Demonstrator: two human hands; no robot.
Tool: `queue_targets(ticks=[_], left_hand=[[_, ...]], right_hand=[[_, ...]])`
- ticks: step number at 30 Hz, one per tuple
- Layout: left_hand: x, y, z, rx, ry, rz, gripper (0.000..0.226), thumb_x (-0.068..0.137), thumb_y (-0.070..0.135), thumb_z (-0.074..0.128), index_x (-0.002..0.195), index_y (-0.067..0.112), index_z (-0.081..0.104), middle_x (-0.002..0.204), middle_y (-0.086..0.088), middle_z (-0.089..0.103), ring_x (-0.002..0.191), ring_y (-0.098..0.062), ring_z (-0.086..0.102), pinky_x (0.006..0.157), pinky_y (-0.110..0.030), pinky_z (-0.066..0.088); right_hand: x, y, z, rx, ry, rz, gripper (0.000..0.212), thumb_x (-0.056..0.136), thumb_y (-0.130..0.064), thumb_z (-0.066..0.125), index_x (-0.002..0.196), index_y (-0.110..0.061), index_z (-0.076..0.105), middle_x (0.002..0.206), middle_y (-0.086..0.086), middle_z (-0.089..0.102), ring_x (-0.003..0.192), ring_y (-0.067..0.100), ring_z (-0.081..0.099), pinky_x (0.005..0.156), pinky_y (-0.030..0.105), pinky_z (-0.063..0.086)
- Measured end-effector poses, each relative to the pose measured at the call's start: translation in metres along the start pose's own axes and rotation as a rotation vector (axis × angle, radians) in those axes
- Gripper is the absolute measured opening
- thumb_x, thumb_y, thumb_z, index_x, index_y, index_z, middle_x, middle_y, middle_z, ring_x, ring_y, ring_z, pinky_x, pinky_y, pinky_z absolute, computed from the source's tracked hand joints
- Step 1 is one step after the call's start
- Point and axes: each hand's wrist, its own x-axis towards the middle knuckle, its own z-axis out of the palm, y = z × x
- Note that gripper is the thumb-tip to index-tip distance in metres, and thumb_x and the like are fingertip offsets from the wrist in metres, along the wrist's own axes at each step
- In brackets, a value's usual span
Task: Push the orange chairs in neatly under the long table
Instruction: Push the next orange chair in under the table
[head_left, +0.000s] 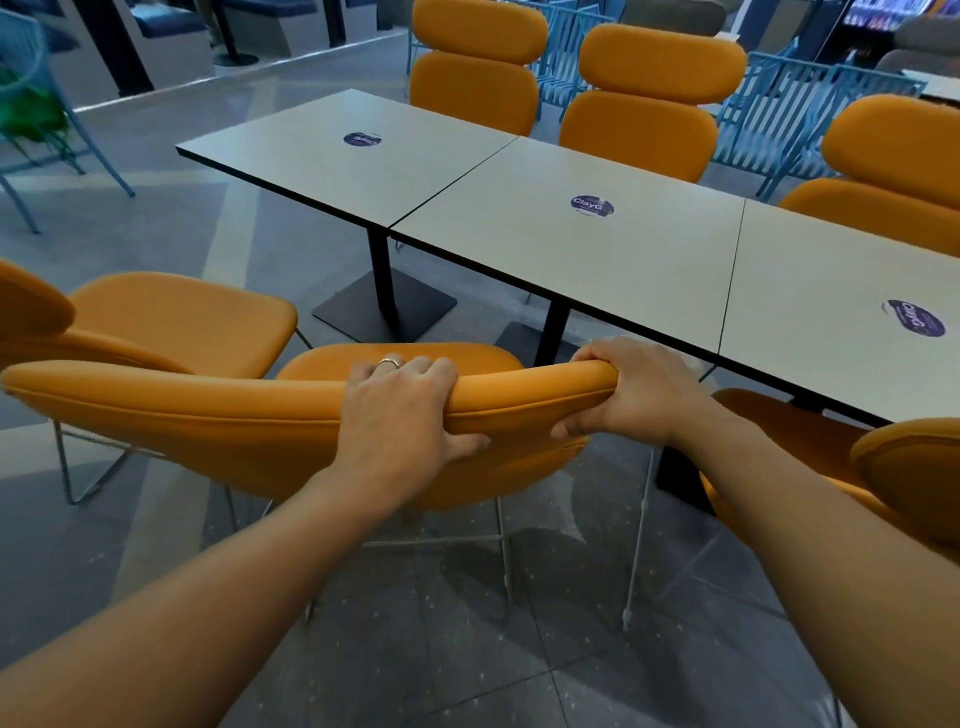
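Entry, task partway: our left hand (400, 410) and right hand (628, 389) both clasp the backrest of one orange chair (208, 410), seat seemingly short of the long table (571, 249); left neighbour chair (176, 317) and right neighbour chair (779, 415) on that near side look undone too.

Long table (467, 208): three pale grey square tops with black edges set end to end on black pedestal posts, each top bearing a round purple sticker. Far side: three orange chairs (649, 98), double-cushion backs upright, close against the edge. Near side: middle near chair (208, 415) on thin wire legs, seat short of the table edge, back cushion gripped by left hand (395, 410) and right hand (634, 389); left near chair (176, 317) stands well out and angled; right near chair (909, 467) is close to the edge.
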Motion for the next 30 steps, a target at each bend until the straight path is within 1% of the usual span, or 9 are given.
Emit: queue_targets(ticks=[2, 3, 5, 10, 13, 17, 20, 25, 30], left_hand=[[-0.008, -0.008, -0.007, 0.005, -0.051, -0.045, 0.062, 0.074, 0.070, 0.060, 0.122, 0.032, 0.052, 0.118, 0.003, 0.061, 0.116, -0.025, 0.050, 0.103, -0.048, 0.027], [-0.012, -0.014, -0.010, 0.026, -0.072, -0.074, 0.066, 0.073, 0.069, 0.061, 0.127, 0.033, 0.048, 0.125, 0.002, 0.058, 0.122, -0.028, 0.046, 0.106, -0.051, 0.024], [-0.020, -0.028, -0.017, 0.075, -0.099, -0.125, 0.071, 0.072, 0.068, 0.064, 0.131, 0.035, 0.043, 0.133, -0.002, 0.052, 0.128, -0.032, 0.040, 0.110, -0.054, 0.019], [-0.033, -0.070, -0.035, 0.156, -0.177, -0.231, 0.089, 0.068, 0.066, 0.070, 0.141, 0.035, 0.031, 0.143, -0.006, 0.041, 0.137, -0.035, 0.028, 0.114, -0.058, 0.009], [-0.035, -0.083, -0.036, 0.141, -0.181, -0.185, 0.089, 0.066, 0.067, 0.071, 0.140, 0.036, 0.032, 0.141, -0.004, 0.044, 0.135, -0.033, 0.032, 0.114, -0.056, 0.009], [-0.038, -0.084, -0.031, 0.119, -0.116, -0.189, 0.081, 0.066, 0.065, 0.072, 0.134, 0.035, 0.041, 0.133, -0.005, 0.049, 0.129, -0.036, 0.037, 0.112, -0.055, 0.012], [-0.042, -0.086, -0.027, 0.117, -0.069, -0.168, 0.075, 0.066, 0.064, 0.073, 0.129, 0.034, 0.046, 0.127, -0.006, 0.053, 0.123, -0.037, 0.040, 0.108, -0.055, 0.016], [-0.056, -0.086, -0.025, 0.122, -0.027, -0.145, 0.070, 0.065, 0.060, 0.076, 0.123, 0.029, 0.051, 0.120, -0.008, 0.056, 0.117, -0.040, 0.044, 0.103, -0.055, 0.020], [-0.079, -0.083, -0.027, 0.124, 0.002, -0.121, 0.065, 0.065, 0.057, 0.077, 0.118, 0.028, 0.054, 0.117, -0.010, 0.058, 0.114, -0.041, 0.047, 0.102, -0.057, 0.022]], right_hand=[[-0.004, -0.008, 0.000, -0.129, 0.015, 0.023, 0.079, 0.053, -0.086, 0.066, 0.118, -0.042, 0.054, 0.108, -0.010, 0.060, 0.104, 0.018, 0.055, 0.095, 0.048, 0.042], [-0.007, -0.013, 0.000, -0.181, 0.023, 0.029, 0.077, 0.058, -0.083, 0.068, 0.122, -0.042, 0.052, 0.112, -0.009, 0.059, 0.108, 0.019, 0.054, 0.098, 0.048, 0.039], [-0.010, -0.027, 0.002, -0.229, 0.035, 0.011, 0.077, 0.064, -0.079, 0.068, 0.128, -0.042, 0.049, 0.118, -0.007, 0.059, 0.114, 0.021, 0.052, 0.101, 0.048, 0.034], [-0.010, -0.063, 0.008, -0.282, -0.001, -0.034, 0.088, 0.061, -0.088, 0.055, 0.134, -0.040, 0.049, 0.124, -0.003, 0.060, 0.119, 0.024, 0.052, 0.105, 0.052, 0.035], [-0.012, -0.071, 0.015, -0.306, 0.090, -0.010, 0.090, 0.055, -0.095, 0.051, 0.123, -0.035, 0.057, 0.115, -0.001, 0.064, 0.110, 0.024, 0.056, 0.100, 0.048, 0.040], [-0.017, -0.072, 0.020, -0.286, 0.167, -0.015, 0.082, 0.058, -0.093, 0.059, 0.112, -0.031, 0.061, 0.106, -0.001, 0.066, 0.102, 0.023, 0.058, 0.096, 0.045, 0.041], [-0.022, -0.074, 0.024, -0.245, 0.213, -0.016, 0.078, 0.059, -0.092, 0.060, 0.108, -0.031, 0.063, 0.103, -0.003, 0.067, 0.101, 0.021, 0.059, 0.097, 0.046, 0.042], [-0.039, -0.078, 0.030, -0.223, 0.241, -0.014, 0.074, 0.061, -0.090, 0.062, 0.104, -0.030, 0.063, 0.098, -0.003, 0.067, 0.097, 0.020, 0.060, 0.098, 0.047, 0.042], [-0.063, -0.085, 0.035, -0.242, 0.257, 0.006, 0.074, 0.060, -0.091, 0.059, 0.101, -0.030, 0.063, 0.094, -0.003, 0.066, 0.092, 0.020, 0.059, 0.093, 0.046, 0.044]])
